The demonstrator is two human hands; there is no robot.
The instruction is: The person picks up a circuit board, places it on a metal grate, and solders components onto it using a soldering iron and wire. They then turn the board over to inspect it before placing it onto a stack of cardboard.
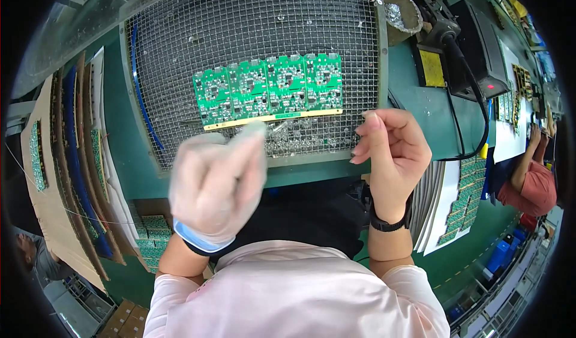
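While the green circuit board [273, 89] lies on the wire grid [165, 50], nearer to its front edge, the gloved left hand [216, 182] is blurred just beside the board's yellow strip [315, 113]; I cannot tell whether it holds something. Near the grid's right front corner is the bare right hand [399, 152], fingers curled and thumb together with first finger. Beside the right edge stands a bowl [414, 17].

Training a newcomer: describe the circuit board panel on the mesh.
Find the framed wire mesh. Just beyond the gloved left hand lies the green circuit board panel: four joined sections, mostly yellow near edge, the only panel on the mesh.
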